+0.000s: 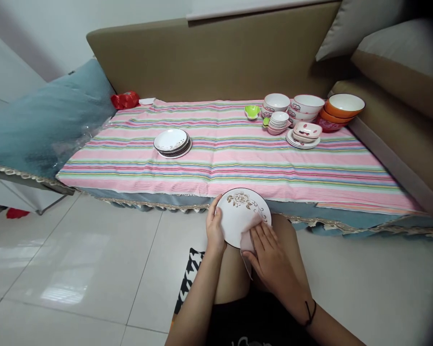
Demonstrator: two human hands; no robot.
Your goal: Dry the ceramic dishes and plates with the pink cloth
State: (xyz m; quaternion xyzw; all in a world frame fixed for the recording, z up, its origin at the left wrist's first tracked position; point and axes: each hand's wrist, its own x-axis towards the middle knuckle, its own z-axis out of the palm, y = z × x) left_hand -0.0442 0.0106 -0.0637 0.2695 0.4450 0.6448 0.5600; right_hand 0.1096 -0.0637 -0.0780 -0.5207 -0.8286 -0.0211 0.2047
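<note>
My left hand (215, 229) grips the left rim of a white plate (238, 216) with a brown flower pattern, held over my knees in front of the striped cloth. My right hand (269, 252) presses a pale pink cloth (250, 235) against the plate's lower right face, fingers together on it. A stack of similar white plates (172, 142) lies on the striped cloth (231, 158) at centre left, well beyond both hands.
At the back right stand white bowls (276, 102), orange bowls (343, 106), small pink dishes (305, 132) and a green dish (252, 111). A blue cushion (39, 120) lies at left, beside a red bag (125, 100). A tan sofa back (216, 57) rises behind.
</note>
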